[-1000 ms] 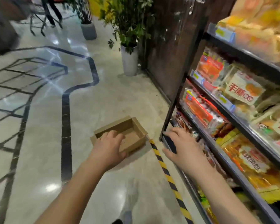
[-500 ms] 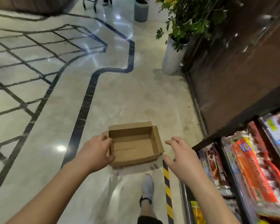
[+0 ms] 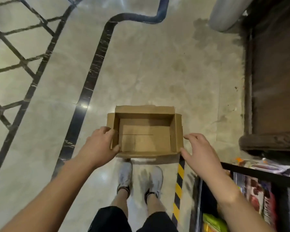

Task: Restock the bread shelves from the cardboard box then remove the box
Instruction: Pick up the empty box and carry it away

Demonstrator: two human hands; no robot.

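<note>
Empty cardboard box (image 3: pixel 145 141) down at floor (image 3: pixel 141 72) level, left wall gripped under left hand (image 3: pixel 99 145) fingers, right hand (image 3: pixel 199 148) fingers spread loose just beside right wall; likely light, flexy, so take both side walls.

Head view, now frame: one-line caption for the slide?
Empty cardboard box at the person's feet, left hand gripping its left wall, open right hand beside its right wall.

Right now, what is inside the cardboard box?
Only the bare bottom flaps of the cardboard box show; no bread. The left hand grips its left wall, its thumb covering a sliver of the near corner.
</note>
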